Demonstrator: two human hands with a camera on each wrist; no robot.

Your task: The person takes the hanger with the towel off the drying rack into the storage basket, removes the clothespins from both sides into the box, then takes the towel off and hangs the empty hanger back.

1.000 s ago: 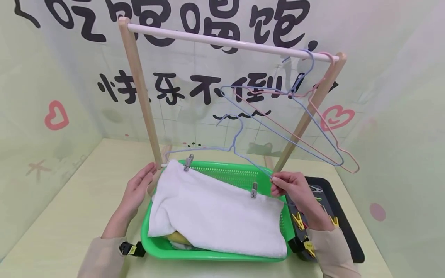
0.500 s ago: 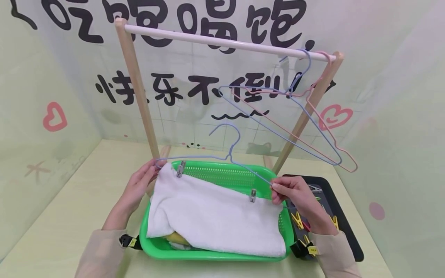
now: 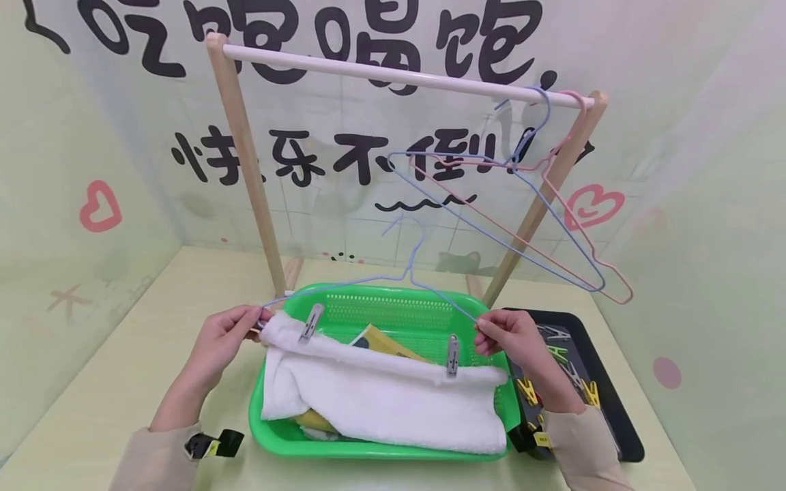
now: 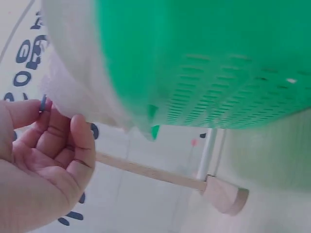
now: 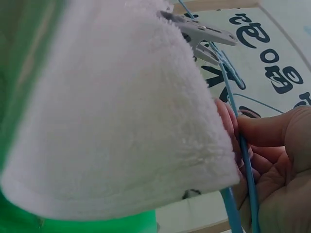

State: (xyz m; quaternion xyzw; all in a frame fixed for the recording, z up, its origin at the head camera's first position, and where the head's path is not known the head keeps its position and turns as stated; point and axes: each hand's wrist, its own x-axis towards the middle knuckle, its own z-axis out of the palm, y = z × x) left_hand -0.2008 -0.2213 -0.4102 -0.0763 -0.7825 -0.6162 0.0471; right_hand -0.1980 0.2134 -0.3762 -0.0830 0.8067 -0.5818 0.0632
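A blue wire hanger (image 3: pixel 368 279) is held tilted over the green basket (image 3: pixel 381 450), hook upward. Its left end is pinched by my left hand (image 3: pixel 216 341), between thumb and fingers. My right hand (image 3: pixel 514 337) pinches its sloping right arm; the right wrist view shows the blue wire passing between thumb and fingers. A white towel (image 3: pixel 393 409) drapes over the hanger's lower bar and hangs into the basket. Two grey clothespins clip its top edge, one on the left (image 3: pixel 312 323) and one on the right (image 3: pixel 452 354).
Behind the basket stands a wooden rack with a white rail (image 3: pixel 393 73). A blue hanger (image 3: pixel 491 228) and a pink hanger (image 3: pixel 604 269) hang at its right end. Something yellow (image 3: pixel 383 341) lies in the basket. A black tray (image 3: pixel 604 395) with several clothespins sits at the right.
My left hand has closed on the hanger's left end and drawn it left and down. The towel's clipped top edge has come toward me, baring yellow contents behind it. My right hand keeps its pinch.
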